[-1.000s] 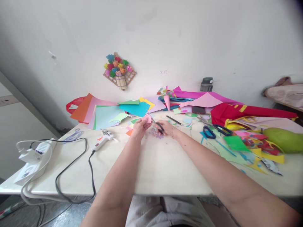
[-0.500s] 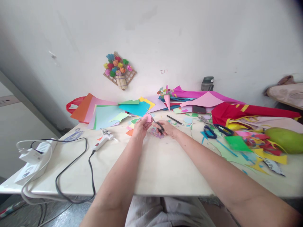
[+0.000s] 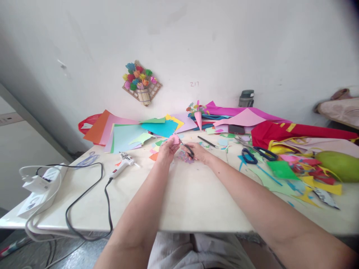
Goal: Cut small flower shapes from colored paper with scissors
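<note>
Between its fingertips, my left hand (image 3: 168, 150) pinches a small piece of pink paper (image 3: 175, 139) over the middle of the table. My right hand (image 3: 197, 152) is wrapped round the dark handles of a pair of scissors (image 3: 188, 148), whose blades point up and left beside the pink paper. Small paper scraps (image 3: 183, 157) lie under and between the hands. A black pen (image 3: 206, 142) rests just beyond my right hand. Behind it stands a pink paper cone (image 3: 198, 120) with small paper flowers.
A white glue gun (image 3: 122, 166) lies left, its black cord running toward a power strip (image 3: 42, 194). Coloured sheets (image 3: 127, 136) spread along the back left. At right are blue-handled scissors (image 3: 249, 156), a green sheet (image 3: 282, 170), a red cloth (image 3: 269, 131) and a green rounded object (image 3: 338, 166).
The scissors in my right hand have turned slightly and their handles look closer together. Both hands stay in nearly the same place.
</note>
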The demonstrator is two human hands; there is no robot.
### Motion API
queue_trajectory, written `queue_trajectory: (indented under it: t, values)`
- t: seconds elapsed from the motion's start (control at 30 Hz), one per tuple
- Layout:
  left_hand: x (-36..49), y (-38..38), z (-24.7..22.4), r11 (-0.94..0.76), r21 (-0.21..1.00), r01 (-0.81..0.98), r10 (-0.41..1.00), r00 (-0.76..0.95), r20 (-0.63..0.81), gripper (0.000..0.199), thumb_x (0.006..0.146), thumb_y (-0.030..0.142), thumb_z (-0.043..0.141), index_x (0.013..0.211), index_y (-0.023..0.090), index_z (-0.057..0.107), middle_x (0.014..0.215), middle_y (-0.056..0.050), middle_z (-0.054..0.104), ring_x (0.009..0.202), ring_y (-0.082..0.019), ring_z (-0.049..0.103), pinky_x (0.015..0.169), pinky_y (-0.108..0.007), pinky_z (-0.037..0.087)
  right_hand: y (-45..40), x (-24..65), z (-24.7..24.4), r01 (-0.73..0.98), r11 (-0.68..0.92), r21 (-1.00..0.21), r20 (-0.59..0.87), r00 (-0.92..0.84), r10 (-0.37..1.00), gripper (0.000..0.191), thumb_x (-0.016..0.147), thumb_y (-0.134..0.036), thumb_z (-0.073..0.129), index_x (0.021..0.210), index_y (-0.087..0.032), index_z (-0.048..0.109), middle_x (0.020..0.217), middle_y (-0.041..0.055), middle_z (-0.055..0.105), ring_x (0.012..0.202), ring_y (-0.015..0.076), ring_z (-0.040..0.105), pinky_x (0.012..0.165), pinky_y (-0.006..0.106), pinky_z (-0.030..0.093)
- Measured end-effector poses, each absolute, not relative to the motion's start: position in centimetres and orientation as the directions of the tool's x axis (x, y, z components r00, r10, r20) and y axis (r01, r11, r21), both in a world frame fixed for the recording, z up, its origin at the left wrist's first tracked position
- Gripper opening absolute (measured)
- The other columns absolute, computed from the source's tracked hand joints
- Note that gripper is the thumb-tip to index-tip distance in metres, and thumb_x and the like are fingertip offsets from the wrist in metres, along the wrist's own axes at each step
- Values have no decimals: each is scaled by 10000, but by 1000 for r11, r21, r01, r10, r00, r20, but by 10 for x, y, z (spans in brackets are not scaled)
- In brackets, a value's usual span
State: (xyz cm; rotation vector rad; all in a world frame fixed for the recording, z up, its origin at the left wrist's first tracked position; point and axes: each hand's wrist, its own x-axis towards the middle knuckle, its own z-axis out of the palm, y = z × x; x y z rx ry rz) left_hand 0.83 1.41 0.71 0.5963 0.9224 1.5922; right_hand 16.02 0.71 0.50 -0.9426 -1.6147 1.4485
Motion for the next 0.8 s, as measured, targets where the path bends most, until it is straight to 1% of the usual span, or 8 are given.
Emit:
queue_trajectory:
  t: [0.13,0.27,0.4,0.6,0.7,0.8]
  values:
    - [9,12,9,-43,804,-593,966,-230,-118,60,790,152,664,828,162,619,687,-19,701,653,-147,693,736,-278,569,12,159,-1,31,102,-994,78,-440,895,363,714,-483,722,720,-170,538,502,-57,500,367,58,431,337,167,266]
    - [9,13,8,-49,803,-593,966,-232,-113,82,784,143,671,851,155,626,702,-23,704,676,-153,698,752,-280,563,16,157,-6,7,121,-993,106,-438,893,363,683,-467,748,705,-172,538,494,-60,494,371,59,421,361,174,301]
    - [9,13,8,-49,784,-619,966,-230,-121,73,797,122,643,865,142,630,700,-28,707,668,-155,693,750,-296,570,14,156,-4,-3,114,-994,104,-427,898,371,658,-461,763,672,-174,529,483,-62,481,378,62,415,365,183,307]
    - [12,10,12,-61,769,-637,963,-241,-123,70,770,102,666,818,140,632,675,-24,698,598,-134,673,672,-247,561,13,155,-2,-35,103,-994,108,-438,892,383,636,-466,771,678,-174,527,481,-69,478,385,59,407,379,187,325]
    - [13,9,13,-77,757,-648,961,-251,-118,68,755,87,678,798,122,638,683,-39,700,583,-135,671,671,-248,559,14,155,-4,-33,105,-994,109,-439,892,370,645,-450,767,669,-176,519,481,-64,482,382,63,410,375,195,312]
    - [13,9,13,-73,751,-656,958,-255,-129,44,787,73,631,790,116,637,676,-45,699,582,-138,671,675,-255,563,15,154,-5,-38,109,-993,115,-439,891,347,659,-427,761,666,-175,522,476,-63,473,378,67,407,375,203,305]
